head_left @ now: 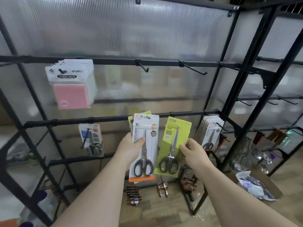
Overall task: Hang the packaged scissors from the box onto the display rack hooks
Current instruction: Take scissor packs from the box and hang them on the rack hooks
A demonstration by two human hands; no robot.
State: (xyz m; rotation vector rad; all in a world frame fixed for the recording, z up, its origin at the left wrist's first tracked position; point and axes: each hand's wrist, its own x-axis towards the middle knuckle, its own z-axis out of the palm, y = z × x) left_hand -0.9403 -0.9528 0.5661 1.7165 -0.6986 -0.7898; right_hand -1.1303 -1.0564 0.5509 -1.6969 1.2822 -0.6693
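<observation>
Two forearms reach up before the black display rack [65, 120]. The left hand [131, 149] grips a stack of packs, thumb across the front white-and-orange scissors pack [144, 145]. The right hand [193, 153] pinches the green scissors pack [173, 145] just beside it. Pink sticky notes [72, 92] hang upper left. More hung scissors packs [211, 133] sit at right, above a wood-grain floor [164, 215].

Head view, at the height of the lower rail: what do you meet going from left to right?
small hung scissors pack → left hand → white-and-orange scissors pack → green scissors pack → right hand → hung stack of scissors packs
</observation>
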